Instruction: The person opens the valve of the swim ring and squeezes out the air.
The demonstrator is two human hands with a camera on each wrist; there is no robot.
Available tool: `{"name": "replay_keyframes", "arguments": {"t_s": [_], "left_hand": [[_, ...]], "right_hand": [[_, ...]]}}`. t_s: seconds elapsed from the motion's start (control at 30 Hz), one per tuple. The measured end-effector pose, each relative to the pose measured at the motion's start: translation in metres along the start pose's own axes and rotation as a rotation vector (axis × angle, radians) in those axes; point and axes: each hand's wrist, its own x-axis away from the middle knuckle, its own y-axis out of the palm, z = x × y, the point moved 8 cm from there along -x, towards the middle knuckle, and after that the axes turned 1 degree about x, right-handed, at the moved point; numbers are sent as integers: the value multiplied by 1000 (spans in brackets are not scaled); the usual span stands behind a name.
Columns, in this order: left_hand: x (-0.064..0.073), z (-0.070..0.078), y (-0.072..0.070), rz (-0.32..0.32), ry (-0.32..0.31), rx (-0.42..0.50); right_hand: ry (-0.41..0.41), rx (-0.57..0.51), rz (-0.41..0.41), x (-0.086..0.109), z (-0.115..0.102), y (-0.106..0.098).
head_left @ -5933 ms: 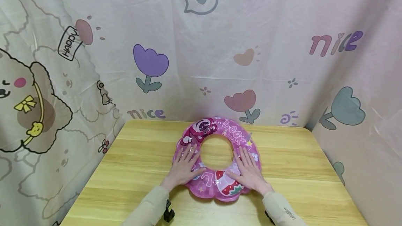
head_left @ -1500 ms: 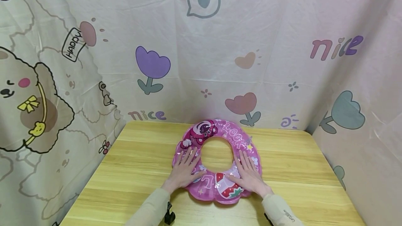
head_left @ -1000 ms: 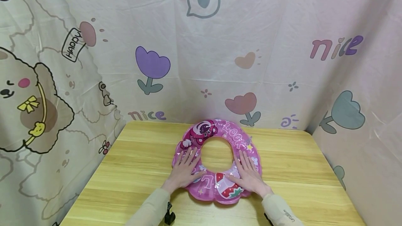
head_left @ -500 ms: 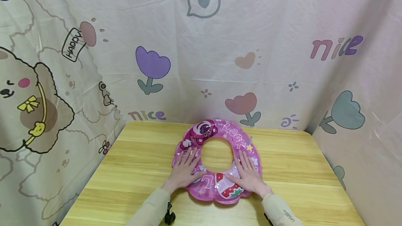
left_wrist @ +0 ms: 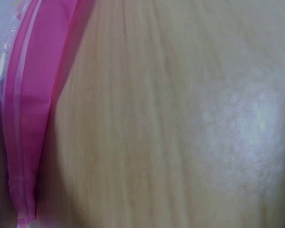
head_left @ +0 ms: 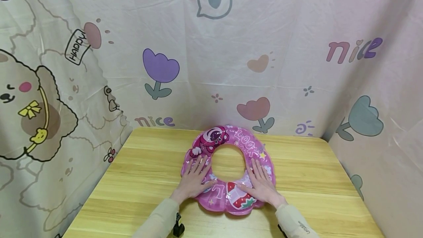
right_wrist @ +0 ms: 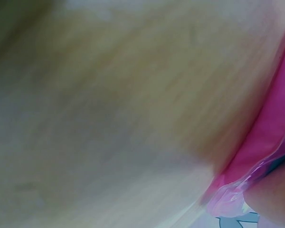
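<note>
A pink inflatable swim ring (head_left: 219, 203) with cartoon bear, strawberry and lettering prints lies flat on the wooden table, its hole facing up. My left hand (head_left: 194, 179) rests on the ring's left side, palm down, fingers straight and spread. On the right side my right hand (head_left: 262, 183) lies the same way, its thumb over the strawberry print. In the left wrist view the ring's pink outer side (left_wrist: 35, 85) runs down the left edge. The right wrist view shows its pink side (right_wrist: 263, 128) at the right, with part of the hand (right_wrist: 275, 194) below it.
The light wooden table (head_left: 132, 172) extends around the ring on all sides. A printed cloth (head_left: 211, 47) with tulips and hearts hangs right behind the table, with further printed cloth at left and right. A black wrist camera mount (head_left: 178, 226) hangs under the left sleeve.
Over the last second and a half nothing visibly moves. Since the oldest frame the whole scene has shifted slightly in view; both hands keep their places on the swim ring.
</note>
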Motion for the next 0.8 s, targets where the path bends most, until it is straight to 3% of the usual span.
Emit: {"name": "replay_keyframes", "arguments": {"t_s": [0.8], "left_hand": [[1, 2, -4, 48, 34, 24]], "right_hand": [[-5, -13, -23, -1, 0, 1]]}}
